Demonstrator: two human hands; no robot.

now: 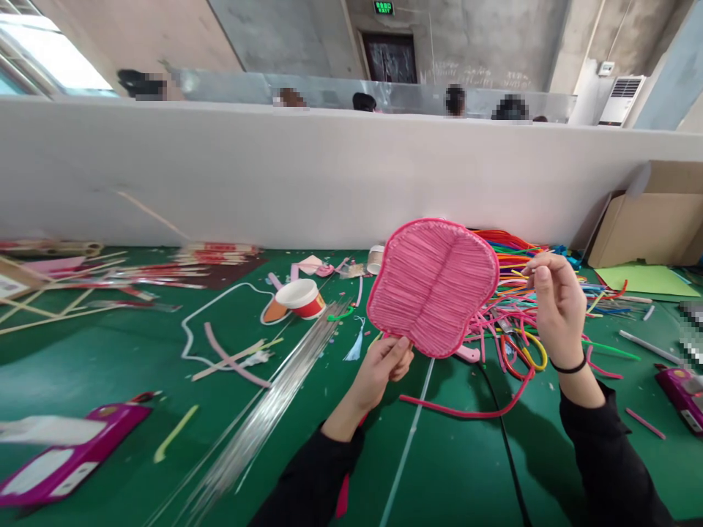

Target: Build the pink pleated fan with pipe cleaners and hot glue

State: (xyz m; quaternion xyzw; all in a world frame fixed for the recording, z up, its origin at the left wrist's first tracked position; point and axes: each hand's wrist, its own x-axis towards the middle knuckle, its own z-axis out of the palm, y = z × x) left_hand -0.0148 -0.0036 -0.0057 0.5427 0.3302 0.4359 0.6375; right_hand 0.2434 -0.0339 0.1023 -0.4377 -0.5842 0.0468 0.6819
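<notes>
The left hand (384,366) grips the bottom edge of a flat, rounded pink woven fan (433,287) made of soft fuzzy cords. Its fingers are curled tight around that edge, and the fan is held up in the air above the green table (137,351), with its face turned to the person.

The right hand (556,307) is up just beside the right edge of the fan. Its fingers are curled in and its thumb and first finger are pinched together (what they pinch is too thin to make out). A black band (568,367) goes round that wrist.

Behind the fan and to its right lies a messy pile of bright fuzzy sticks (510,245) in red, orange, yellow, blue and pink. A long red cord (466,410) lies curved on the table below the fan.

To the left of the fan, a red and white paper cup (301,298) lies tipped on its side. Below and left of the fan is a bundle of thin silver wires (274,399). Far to the left of the fan, close to the person, sits a flat purple and pink box (71,457).

Far to the right of the fan is a brown cardboard box (648,227). A long white wall (274,176) runs behind the fan.
</notes>
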